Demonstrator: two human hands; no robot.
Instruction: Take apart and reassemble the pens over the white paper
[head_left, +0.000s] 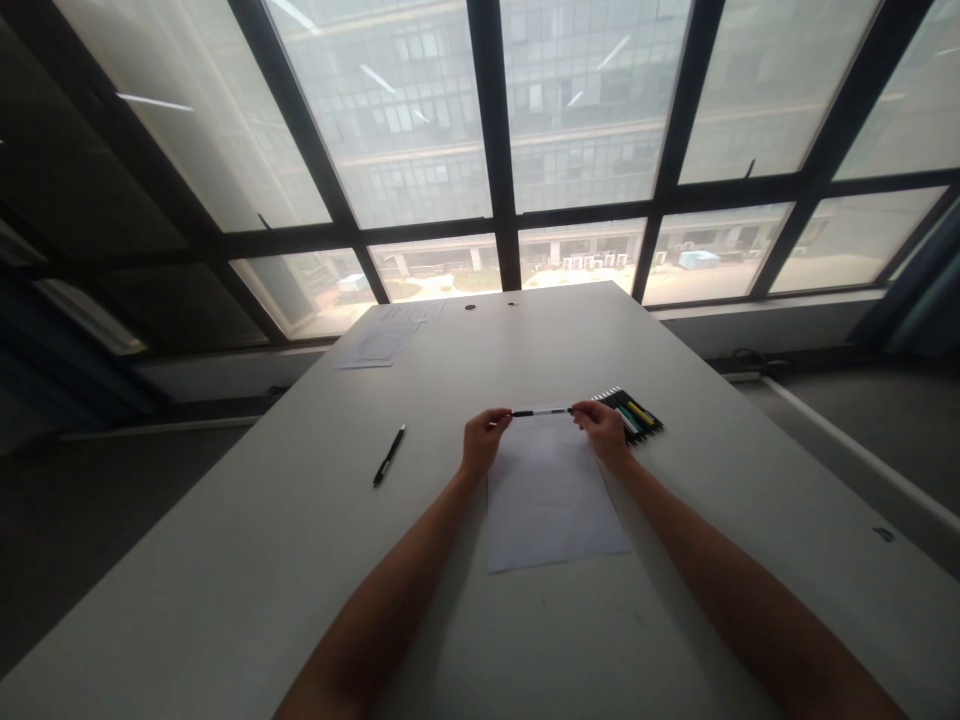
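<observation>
A black and clear pen [541, 411] is held level between my two hands, over the far edge of a white paper sheet [555, 500]. My left hand [484, 438] pinches its left end, and my right hand [602, 426] pinches the right end. Just beyond my right hand lies a row of pens [643, 412], mostly black with yellow and teal ones among them, partly hidden by that hand. Another black pen [389, 456] rests slanted on the table to the left of my left hand.
The white table [262, 560] reaches toward large framed windows [577, 100]. Printed papers [379, 343] lie at its far left corner. Two small round fittings [470, 307] sit near the far edge, and a small dark mark [884, 535] is at the right edge.
</observation>
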